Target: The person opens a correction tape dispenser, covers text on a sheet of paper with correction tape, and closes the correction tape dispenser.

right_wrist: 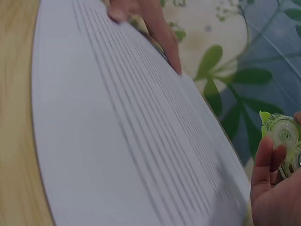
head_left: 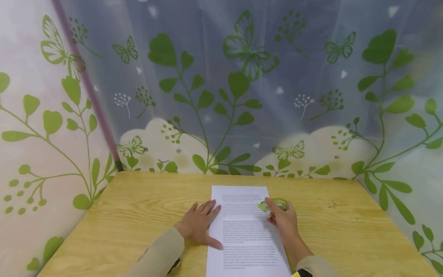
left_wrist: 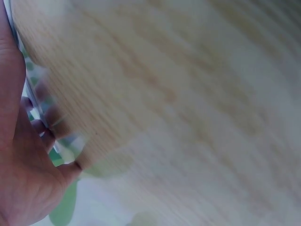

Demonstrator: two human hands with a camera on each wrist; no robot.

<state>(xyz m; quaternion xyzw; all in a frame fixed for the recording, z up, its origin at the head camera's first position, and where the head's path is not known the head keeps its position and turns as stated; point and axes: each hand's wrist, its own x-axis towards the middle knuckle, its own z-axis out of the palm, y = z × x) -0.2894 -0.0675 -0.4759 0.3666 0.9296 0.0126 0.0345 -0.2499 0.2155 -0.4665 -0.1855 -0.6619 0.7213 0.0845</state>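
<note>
Right hand (head_left: 285, 223) pinches a clear-and-lime tape dispenser (head_left: 279, 203) (correction tape by the look of it, reels visible through the shell) between thumb and fingers. It's over the upper right part of a printed sheet (head_left: 247, 231) lying on the wood tabletop (head_left: 155, 196); from the right wrist side, the nose looks clear of the paper.

Dispenser should handle light and rigid, smooth plastic, a bit slick; shell might crack if dropped. Best hold is the two broad flanks toward the rear, nose left free. Nose points to the person's left, dipping slightly toward them; long axis runs roughly crosswise, near parallel to the text lines.

Sheet: thin, floppy, likely slides and creases easily, so flat pressure near an edge beats pinching. Its long axis runs away from the person, toward the curtain (head_left: 207, 88). Left hand (head_left: 200, 224) holds nothing: fingers spread at the left edge, thumb across the margin.
</note>
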